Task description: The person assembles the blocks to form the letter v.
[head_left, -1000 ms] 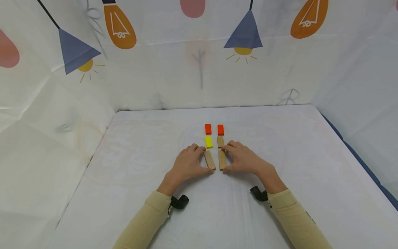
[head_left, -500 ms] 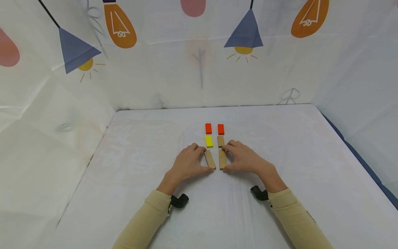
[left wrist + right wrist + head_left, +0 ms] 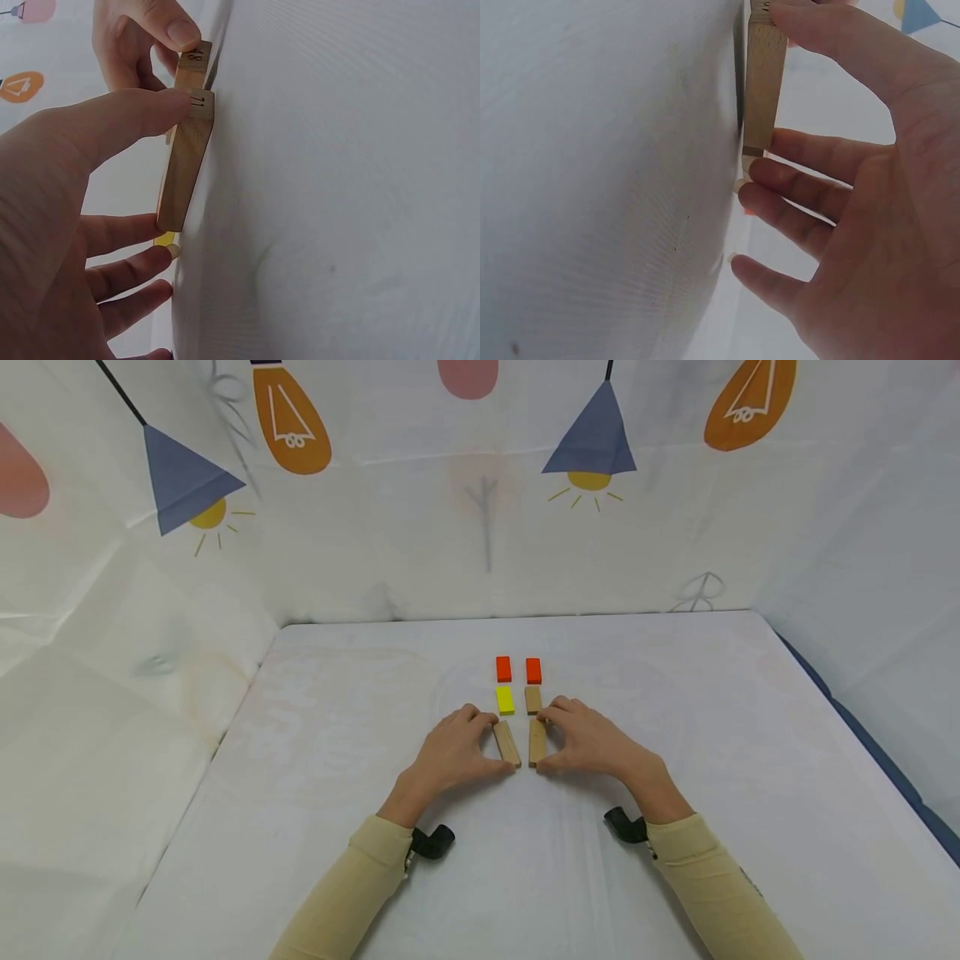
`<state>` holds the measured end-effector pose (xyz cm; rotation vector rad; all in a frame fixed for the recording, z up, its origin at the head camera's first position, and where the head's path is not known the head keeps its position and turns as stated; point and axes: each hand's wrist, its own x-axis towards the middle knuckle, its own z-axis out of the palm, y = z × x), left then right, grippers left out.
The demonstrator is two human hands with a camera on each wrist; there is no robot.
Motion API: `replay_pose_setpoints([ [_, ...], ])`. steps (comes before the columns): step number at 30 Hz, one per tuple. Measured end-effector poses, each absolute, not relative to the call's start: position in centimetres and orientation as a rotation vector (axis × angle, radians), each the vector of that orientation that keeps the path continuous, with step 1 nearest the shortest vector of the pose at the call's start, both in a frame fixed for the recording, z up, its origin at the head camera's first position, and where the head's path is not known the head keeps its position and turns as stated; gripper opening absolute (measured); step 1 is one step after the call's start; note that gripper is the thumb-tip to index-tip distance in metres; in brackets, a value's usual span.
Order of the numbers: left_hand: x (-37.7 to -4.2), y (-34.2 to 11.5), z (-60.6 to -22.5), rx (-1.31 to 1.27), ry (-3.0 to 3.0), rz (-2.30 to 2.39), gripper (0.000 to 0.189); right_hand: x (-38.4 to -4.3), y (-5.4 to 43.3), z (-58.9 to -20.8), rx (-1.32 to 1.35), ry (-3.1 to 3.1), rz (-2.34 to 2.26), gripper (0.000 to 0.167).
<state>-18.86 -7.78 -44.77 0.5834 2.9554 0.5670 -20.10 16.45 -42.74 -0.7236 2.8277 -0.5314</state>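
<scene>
My left hand point(image 3: 459, 747) pinches a long wooden block point(image 3: 507, 743) by its two ends, thumb at the near end and index finger at the far one. This block lies slanted on the table; a number is printed on its near end point(image 3: 199, 103) in the left wrist view. To its right, my right hand point(image 3: 592, 742) grips a second long wooden block point(image 3: 537, 745) the same way, seen lengthwise as a wooden block point(image 3: 766, 86) in the right wrist view. A small gap separates the two blocks.
Beyond the left block lie a yellow block point(image 3: 505, 701) and a red block point(image 3: 503, 669). Beyond the right one are a shorter-looking wooden block point(image 3: 532, 700) and another red block point(image 3: 533, 671). The white table point(image 3: 360, 710) meets a lamp-printed cloth point(image 3: 420, 543) behind.
Both hands keep hold of their wooden blocks almost without moving. The whole head view has shifted very slightly.
</scene>
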Motion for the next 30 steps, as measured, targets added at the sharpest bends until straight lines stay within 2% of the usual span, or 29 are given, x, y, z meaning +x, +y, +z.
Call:
replay_pose_setpoints([
  [30,-18.81,-7.71,-44.61,0.609,2.972,0.576,0.076,-19.53,15.73,-42.49,-0.709,2.914,-0.468,0.072],
])
